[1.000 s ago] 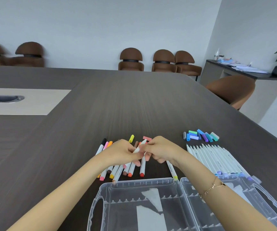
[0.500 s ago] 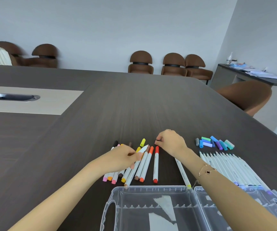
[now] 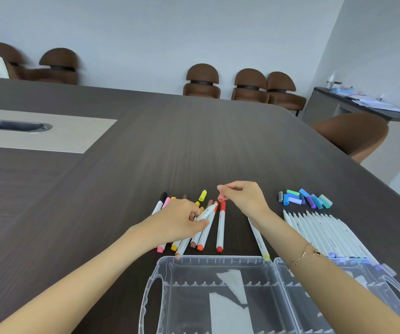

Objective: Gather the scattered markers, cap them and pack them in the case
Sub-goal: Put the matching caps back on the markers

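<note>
**Cap and marker a short gap apart, about to meet**

The right hand (image 3: 243, 197) pinches a small salmon-pink cap (image 3: 221, 197) between thumb and fingertips, holding it just above the far ends of the warm-coloured markers. The left hand (image 3: 178, 221) grips one uncapped white marker (image 3: 205, 212), fingers curled round its barrel, its bare tip pointing far and right, straight toward the cap. The marker's long axis runs from near-left to far-right, so the cap lies just beyond its tip, and the right hand is the nearer one to close the gap. In my judgement the cap needs to turn its open end toward the tip and slide along that axis.

The barrels are smooth, slim white plastic cylinders with coloured ends; the capped warm-toned markers (image 3: 220, 229) lie roughly parallel on the dark wood-grain table (image 3: 194, 145). A yellow cap (image 3: 203, 195) lies loose beside them. To the right, a row of uncapped white markers (image 3: 324, 231) lies side by side, with a cluster of blue, green and purple caps (image 3: 305, 198) beyond them. The clear, ribbed plastic case (image 3: 218, 263) lies open at the near edge, with no markers visible in it.
</note>
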A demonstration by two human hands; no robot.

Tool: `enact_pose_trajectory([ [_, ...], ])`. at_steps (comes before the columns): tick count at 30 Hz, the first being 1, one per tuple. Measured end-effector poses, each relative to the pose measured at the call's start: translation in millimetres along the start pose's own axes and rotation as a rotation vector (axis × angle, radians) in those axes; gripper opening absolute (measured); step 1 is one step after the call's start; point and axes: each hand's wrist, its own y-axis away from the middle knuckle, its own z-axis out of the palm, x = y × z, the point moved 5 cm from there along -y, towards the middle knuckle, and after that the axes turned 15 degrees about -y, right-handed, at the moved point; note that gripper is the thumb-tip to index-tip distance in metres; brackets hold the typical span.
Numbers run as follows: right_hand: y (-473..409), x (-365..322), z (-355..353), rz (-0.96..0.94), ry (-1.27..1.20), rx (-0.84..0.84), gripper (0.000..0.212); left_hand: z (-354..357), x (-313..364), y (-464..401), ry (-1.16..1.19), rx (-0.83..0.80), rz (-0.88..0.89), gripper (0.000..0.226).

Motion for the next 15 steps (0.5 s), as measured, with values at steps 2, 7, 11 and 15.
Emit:
enact_pose_trajectory([
  [2,1.6,-1.6,2.0,-0.020,-0.007,0.013,0.024,0.3,0.8,-0.1,0.001,0.002,-0.004,0.033],
  [7,5.8,-3.9,6.5,-0.025,0.020,0.013,0.025,0.7,1.7,-0.1,-0.007,0.016,-0.012,0.031],
  [11,6.8,-4.2,2.5,-0.035,0.016,0.063,0.025,0.2,2.4,0.3,-0.022,0.035,-0.009,0.027],
  [15,7.3,-5.9,3.4,-0.013,0.009,0.027,0.026,0.4,1.8,-0.1,-0.016,0.052,-0.023,0.026],
])
